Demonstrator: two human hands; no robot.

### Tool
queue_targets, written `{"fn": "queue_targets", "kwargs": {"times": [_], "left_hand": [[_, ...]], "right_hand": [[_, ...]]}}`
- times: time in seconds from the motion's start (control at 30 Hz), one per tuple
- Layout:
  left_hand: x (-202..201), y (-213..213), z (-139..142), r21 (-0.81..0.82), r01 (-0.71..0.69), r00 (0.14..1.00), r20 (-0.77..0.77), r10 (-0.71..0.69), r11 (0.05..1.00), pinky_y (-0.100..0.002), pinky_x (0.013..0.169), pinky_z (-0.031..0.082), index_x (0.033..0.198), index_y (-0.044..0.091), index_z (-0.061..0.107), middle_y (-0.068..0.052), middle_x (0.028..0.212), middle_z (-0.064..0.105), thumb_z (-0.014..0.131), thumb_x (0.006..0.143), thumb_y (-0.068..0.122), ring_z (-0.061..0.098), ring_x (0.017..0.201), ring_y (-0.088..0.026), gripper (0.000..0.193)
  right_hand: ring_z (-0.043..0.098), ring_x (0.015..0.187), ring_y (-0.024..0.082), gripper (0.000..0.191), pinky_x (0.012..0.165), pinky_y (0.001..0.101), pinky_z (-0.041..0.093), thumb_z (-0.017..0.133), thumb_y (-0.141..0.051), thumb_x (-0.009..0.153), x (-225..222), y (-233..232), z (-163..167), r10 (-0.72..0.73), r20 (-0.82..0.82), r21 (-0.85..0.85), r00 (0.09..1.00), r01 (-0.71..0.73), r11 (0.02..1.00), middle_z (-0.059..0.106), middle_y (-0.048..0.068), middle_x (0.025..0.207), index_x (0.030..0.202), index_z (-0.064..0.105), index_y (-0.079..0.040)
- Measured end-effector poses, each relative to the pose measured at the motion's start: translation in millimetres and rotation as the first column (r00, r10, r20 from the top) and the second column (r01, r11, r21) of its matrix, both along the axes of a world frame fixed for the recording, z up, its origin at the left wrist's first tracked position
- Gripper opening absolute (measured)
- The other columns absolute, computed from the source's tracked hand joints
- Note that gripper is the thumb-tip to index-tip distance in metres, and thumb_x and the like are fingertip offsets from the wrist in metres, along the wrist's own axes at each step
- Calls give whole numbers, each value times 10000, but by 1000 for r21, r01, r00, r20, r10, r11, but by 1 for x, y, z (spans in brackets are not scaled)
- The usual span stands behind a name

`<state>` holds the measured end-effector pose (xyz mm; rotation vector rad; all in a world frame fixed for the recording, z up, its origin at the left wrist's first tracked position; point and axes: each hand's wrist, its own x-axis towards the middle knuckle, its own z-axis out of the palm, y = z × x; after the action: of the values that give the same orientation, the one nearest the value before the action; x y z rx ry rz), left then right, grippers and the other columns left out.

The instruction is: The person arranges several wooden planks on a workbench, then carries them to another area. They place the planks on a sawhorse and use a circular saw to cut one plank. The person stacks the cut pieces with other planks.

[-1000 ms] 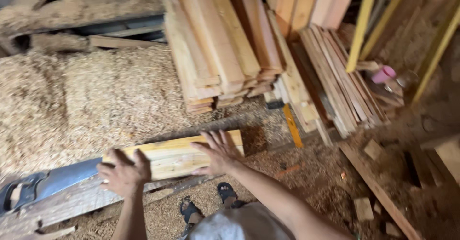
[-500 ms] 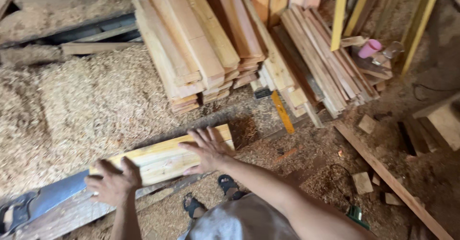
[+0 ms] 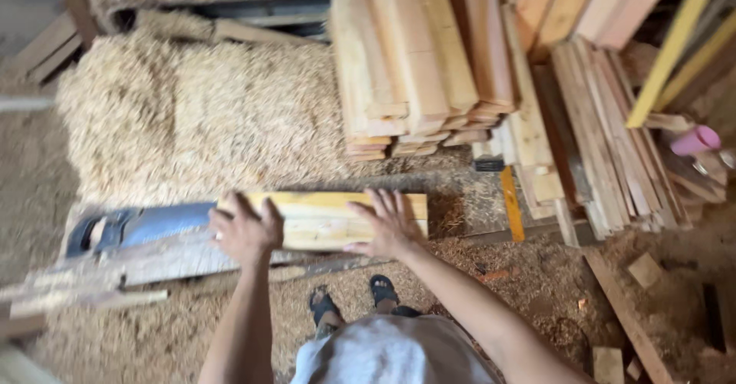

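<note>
Left hand: the left hand [image 3: 245, 229] lay flat on the near-left end of the pale wooden board [image 3: 326, 219], its fingers [image 3: 230, 209] spread wide and pressing down, gripping nothing.
Right hand: the right hand [image 3: 387, 223] rested palm-down on the right half of the board, fingers [image 3: 383, 200] fanned wide towards the far edge, closed around nothing.
Board's place: it lay directly under both sets of fingers, running crosswise, its right end jutting a little past the right fingers and its left end just beneath the left ones.
Board's support: the board sat on a long, rough, sawdust-strewn surface [image 3: 153, 257] that stretched away leftward beyond the left fingers.
Board's look: short, rectangular, freshly cut, yellowish along the far edge, paler on the face, with straight grain and clean square ends.
Beyond the left fingers: a blue-grey metal machine part [image 3: 138, 227] touched the board's left end.
Past the fingertips: a heap of sawdust [image 3: 199, 116] and a stack of planks [image 3: 414, 54] stood well apart from the board.
Beside the right fingers: an orange strip [image 3: 511, 204] lay just off the board's right end.
</note>
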<state>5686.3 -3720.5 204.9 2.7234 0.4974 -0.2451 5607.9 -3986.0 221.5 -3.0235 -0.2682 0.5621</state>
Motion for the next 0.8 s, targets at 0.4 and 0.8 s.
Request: {"fn": "queue_targets", "kwargs": {"times": [0.4,0.8], "left_hand": [[16,16,-42,96,9,996,-92,0,995,-670,1160,247,1646,279,140,-335,1617,209,276,936,771,301,1479,-453,874],[52,68,-18,-381,-175,948,-314,51,908,-463,962,581,1557,101,350,-216,1343,640,775,793,619,716,1097,-311,1016]], "right_hand": [[220,1497,310,1022,1221,548,115,482,-944,739,7,-7,-42,14,92,-92,996,-6,996,224,79,1651,1567,332,-364],[385,1407,361,732,1058,558,406,687,-558,918,9,-39,-27,-564,178,272,807,510,816,326,125,1613,1536,418,-273]]}}
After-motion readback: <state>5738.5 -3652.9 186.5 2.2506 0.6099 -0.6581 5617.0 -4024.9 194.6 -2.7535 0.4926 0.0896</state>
